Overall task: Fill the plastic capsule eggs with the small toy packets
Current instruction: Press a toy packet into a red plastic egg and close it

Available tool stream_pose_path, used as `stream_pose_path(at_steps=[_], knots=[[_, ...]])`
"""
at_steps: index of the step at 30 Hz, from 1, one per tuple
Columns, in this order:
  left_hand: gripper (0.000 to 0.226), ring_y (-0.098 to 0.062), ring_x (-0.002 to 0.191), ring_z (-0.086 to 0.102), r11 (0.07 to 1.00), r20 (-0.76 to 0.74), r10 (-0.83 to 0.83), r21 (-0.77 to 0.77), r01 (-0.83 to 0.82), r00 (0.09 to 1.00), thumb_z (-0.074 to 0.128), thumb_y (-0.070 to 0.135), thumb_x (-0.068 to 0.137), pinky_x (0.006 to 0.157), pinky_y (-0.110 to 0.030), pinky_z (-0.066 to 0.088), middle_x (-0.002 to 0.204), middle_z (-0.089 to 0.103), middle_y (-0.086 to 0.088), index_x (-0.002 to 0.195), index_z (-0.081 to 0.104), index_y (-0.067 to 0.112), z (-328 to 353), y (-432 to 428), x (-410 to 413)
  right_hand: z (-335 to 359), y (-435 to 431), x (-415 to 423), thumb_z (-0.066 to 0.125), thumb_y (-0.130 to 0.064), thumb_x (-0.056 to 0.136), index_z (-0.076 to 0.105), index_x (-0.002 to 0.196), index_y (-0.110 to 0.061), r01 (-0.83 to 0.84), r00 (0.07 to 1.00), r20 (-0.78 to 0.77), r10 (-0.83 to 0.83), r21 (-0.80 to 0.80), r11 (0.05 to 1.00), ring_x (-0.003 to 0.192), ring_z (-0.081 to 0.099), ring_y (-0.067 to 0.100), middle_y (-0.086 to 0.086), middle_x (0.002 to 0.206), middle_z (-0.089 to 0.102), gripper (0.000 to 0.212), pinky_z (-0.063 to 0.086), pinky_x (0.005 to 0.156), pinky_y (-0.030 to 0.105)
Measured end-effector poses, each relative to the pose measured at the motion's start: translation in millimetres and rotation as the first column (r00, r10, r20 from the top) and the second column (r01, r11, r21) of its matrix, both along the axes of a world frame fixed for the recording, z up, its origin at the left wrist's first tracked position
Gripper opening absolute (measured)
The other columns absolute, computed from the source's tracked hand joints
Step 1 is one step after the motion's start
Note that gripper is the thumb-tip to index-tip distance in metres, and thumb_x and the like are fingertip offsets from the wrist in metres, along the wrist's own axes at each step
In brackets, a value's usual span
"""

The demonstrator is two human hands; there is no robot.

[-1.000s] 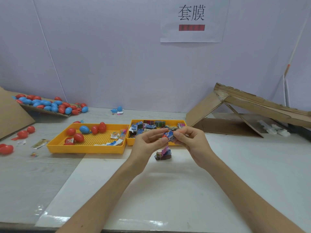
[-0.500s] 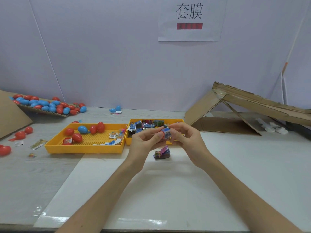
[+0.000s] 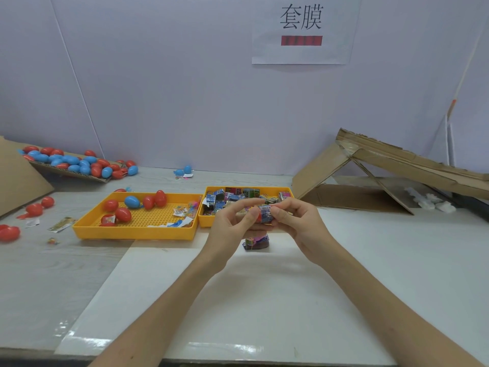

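Pinches red egg half (image 3: 257, 217) in left hand (image 3: 232, 225), fingertips curled tight on it; presses blue packet (image 3: 266, 213) against it w/ right hand (image 3: 299, 221), thumb & fingers closed on packet, prob stuffing it in. Holds both mid-air over white mat (image 3: 251, 300), close to view, likely to check the fit. Keeps spare packet (image 3: 255, 242) on mat right below hands, ready for next. Has packet tray (image 3: 205, 221) & egg tray (image 3: 132, 233) side by side just behind, within reach. Stores loose eggs (image 3: 79, 162) heaped back left. Works at pale table (image 3: 53, 274), plain walls, paper sign (image 3: 301, 30) above, folded cardboard (image 3: 397, 165) at right
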State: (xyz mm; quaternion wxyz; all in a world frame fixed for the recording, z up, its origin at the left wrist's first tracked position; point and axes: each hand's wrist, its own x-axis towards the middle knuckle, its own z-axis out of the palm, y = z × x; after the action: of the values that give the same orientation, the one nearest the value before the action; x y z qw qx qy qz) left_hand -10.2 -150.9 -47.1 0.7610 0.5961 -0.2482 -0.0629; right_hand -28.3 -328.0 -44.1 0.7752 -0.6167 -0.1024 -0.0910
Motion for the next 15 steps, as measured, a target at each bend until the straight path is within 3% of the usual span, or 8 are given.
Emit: stream_pose_path(at_steps=[4, 8, 15], knots=[[0.018, -0.026, 0.082, 0.077, 0.998, 0.058, 0.037, 0.053, -0.041, 0.998, 0.06, 0.024, 0.095, 0.068, -0.025, 0.06, 0.092, 0.079, -0.005, 0.109, 0.071, 0.018, 0.3, -0.3, -0.5, -2.5, -0.5, 1.6, 0.072, -0.012, 0.077, 0.068, 0.085, 0.002, 0.012, 1.0, 0.014, -0.012, -0.015, 1.0, 0.068, 0.065, 0.019, 0.018, 0.087, 0.065, 0.017, 0.06, 0.068, 0.032], [0.014, -0.029, 0.077, 0.077, 0.996, 0.096, 0.056, 0.059, -0.062, 0.994, 0.058, 0.012, 0.1, 0.068, -0.028, 0.061, 0.086, 0.079, -0.008, 0.107, 0.069, 0.012, -0.7, -0.3, -0.9, -5.1, -1.3, 3.1, 0.072, -0.016, 0.077, 0.067, 0.085, 0.002, 0.035, 0.999, 0.022, -0.034, -0.042, 0.998, 0.069, 0.062, 0.023, 0.016, 0.084, 0.065, 0.02, 0.059, 0.069, 0.032], [0.015, -0.028, 0.075, 0.077, 0.993, 0.124, 0.084, 0.071, -0.093, 0.989, 0.055, 0.014, 0.101, 0.065, -0.027, 0.061, 0.082, 0.078, -0.007, 0.108, 0.067, 0.009, -0.2, -1.7, -1.4, -4.1, 0.5, 1.9, 0.07, -0.027, 0.085, 0.072, 0.087, -0.003, 0.049, 0.999, 0.026, -0.047, -0.056, 0.997, 0.068, 0.064, 0.018, 0.019, 0.083, 0.065, 0.024, 0.059, 0.07, 0.034]])
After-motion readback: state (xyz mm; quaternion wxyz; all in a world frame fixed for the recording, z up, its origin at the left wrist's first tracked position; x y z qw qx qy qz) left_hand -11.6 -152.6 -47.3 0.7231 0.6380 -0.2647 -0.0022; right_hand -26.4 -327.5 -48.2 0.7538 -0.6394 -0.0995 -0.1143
